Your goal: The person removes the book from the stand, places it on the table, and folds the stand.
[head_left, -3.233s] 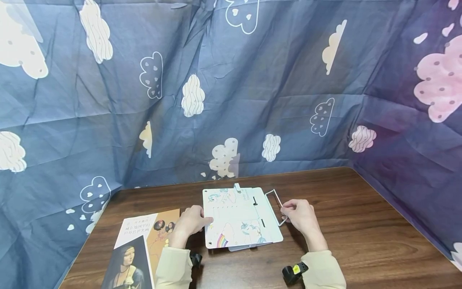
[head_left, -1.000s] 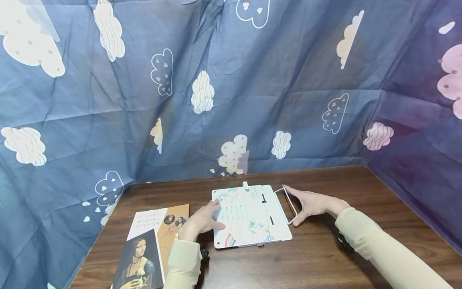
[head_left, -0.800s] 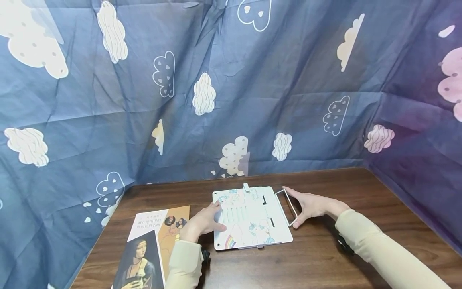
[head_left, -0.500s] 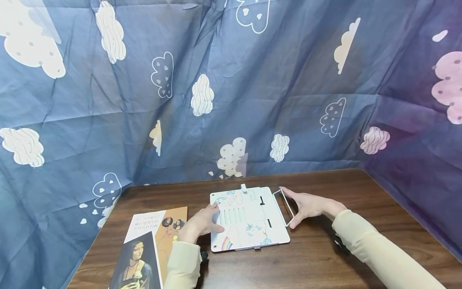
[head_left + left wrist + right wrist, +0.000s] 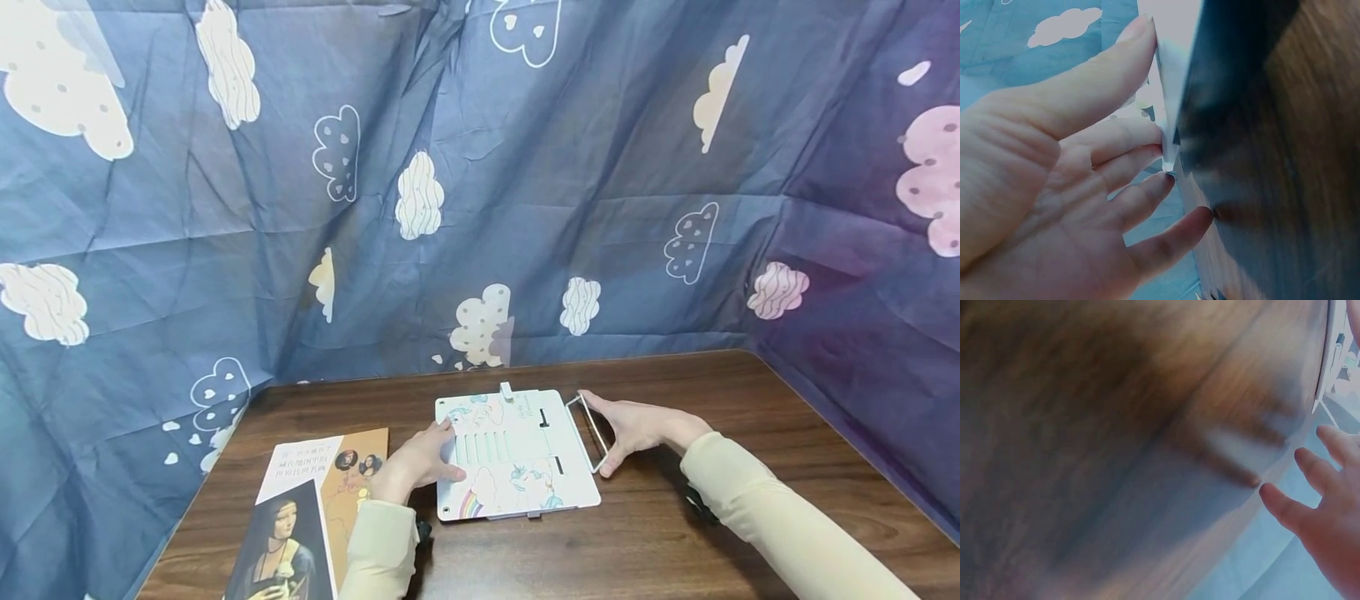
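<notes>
A white book stand (image 5: 517,487) printed with unicorns and a rainbow lies flat on the wooden table in the head view. My left hand (image 5: 415,463) rests at its left edge, thumb and index finger spread over the plate. In the left wrist view that hand's fingers (image 5: 1141,194) are nearly straight along the plate's edge, the little finger down by the table. At the stand's right side, my right hand (image 5: 637,429) holds the white wire bracket (image 5: 596,429) across its width, index finger at the far corner and thumb at the near one. Its other fingers (image 5: 1288,509) extend freely.
To the left on the table (image 5: 750,467) lies a booklet (image 5: 303,458) with a portrait on its cover, partly covered by my left sleeve (image 5: 378,546). Behind the table hangs a blue cloud-patterned curtain (image 5: 525,167), which also runs along the right side.
My right hand has gone from pinching the bracket's outer bar to spanning both its corners. My left fingers have spread further over the plate. Over the last second both hands stay nearly still.
</notes>
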Available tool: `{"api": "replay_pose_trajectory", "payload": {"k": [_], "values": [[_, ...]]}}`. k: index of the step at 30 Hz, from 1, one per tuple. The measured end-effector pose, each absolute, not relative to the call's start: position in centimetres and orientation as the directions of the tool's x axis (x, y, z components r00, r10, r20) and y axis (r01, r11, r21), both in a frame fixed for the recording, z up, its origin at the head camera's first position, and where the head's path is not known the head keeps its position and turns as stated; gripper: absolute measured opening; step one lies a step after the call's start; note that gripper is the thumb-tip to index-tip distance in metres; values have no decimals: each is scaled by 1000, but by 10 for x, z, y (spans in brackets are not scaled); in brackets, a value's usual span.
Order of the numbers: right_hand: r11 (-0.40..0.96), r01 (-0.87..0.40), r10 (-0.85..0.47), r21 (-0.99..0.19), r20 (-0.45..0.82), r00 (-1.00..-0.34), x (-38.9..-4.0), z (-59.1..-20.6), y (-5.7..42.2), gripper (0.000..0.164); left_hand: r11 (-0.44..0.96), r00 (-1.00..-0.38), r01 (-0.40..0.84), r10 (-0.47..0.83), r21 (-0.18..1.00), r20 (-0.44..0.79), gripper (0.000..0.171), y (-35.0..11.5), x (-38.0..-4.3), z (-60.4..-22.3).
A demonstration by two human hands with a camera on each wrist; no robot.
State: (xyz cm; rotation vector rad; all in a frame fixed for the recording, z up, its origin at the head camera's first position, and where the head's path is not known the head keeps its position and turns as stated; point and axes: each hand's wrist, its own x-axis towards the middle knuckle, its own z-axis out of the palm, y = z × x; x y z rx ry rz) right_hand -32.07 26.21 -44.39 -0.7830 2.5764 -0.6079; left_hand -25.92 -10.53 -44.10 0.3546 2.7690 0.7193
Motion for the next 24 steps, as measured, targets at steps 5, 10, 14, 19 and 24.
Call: {"api": "replay_pose_trajectory", "payload": {"k": [5,10,14,19,24], "values": [[752,-441,-598,-490,-225,-769,-320,-440,255,139,847,-934,178,305,501,-184,75,-106,-259,-440],[744,-447,-607,-496,-223,-763,-321,-439,250,138,830,-920,221,351,512,-172,70,-102,-257,-440],[728,-454,-620,-513,-211,-756,-321,-438,249,137,830,-916,245,367,501,-161,69,-102,-259,-441],[724,-483,-634,-492,-201,-746,-319,-436,246,136,830,-916,238,364,505,-168,69,-101,-259,-443],[745,-485,-625,-459,-224,-748,-320,-435,243,138,832,-917,224,357,507,-180,69,-98,-259,-445]]}}
